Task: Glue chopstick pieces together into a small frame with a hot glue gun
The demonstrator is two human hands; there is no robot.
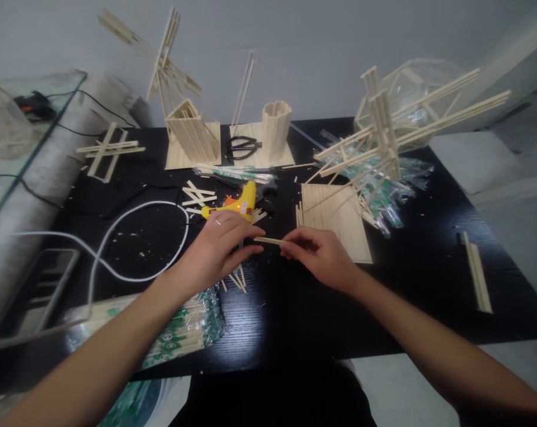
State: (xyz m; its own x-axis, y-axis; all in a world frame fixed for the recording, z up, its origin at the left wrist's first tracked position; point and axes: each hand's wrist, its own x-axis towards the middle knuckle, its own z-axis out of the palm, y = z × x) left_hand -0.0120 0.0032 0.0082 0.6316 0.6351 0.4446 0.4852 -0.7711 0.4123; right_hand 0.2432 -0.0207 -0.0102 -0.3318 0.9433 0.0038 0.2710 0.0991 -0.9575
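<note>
A glossy, grained black table is spreading below. The left hand is arching, thumb and finger narrowly parted, beside a smooth yellow glue gun; the right hand is pinching a slim, straight wooden stick, which is reaching into the left's gap, contact there unclear.

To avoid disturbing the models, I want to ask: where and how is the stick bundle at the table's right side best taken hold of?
I would grip the stick bundle across its middle, from above, with the right hand once free: it looks long and narrow, lying apart from other things.
</note>
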